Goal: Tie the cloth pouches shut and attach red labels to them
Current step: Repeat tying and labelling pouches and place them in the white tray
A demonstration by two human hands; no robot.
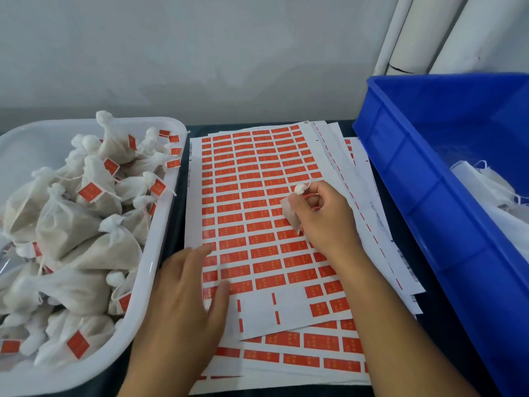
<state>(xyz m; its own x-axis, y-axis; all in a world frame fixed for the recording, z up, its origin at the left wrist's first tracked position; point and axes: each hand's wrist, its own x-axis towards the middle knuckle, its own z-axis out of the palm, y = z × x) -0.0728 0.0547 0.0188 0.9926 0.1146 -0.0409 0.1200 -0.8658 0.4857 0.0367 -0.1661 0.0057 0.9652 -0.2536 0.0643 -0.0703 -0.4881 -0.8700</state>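
The print on the red labels (259, 224) is too blurred to read. At nine o'clock a white tray (160, 224) holds tied, labelled pouches (71, 227); at three, a blue crate (423, 196) holds white cloth. The left hand (183, 305) presses flat on the label sheet. The right hand (323, 219) grips a small pouch (292, 216), knot toward twelve, its long axis running twelve to six.

Plain pale grey wall (200, 53) across the whole back, matt, evenly and softly lit, with faint darker mottling low down near the far edge of the table. Dark navy table (400, 224) below, showing only in narrow strips. White pipes (412, 32) in the upper right corner, leaning slightly, standing against the wall above the table's far right corner.
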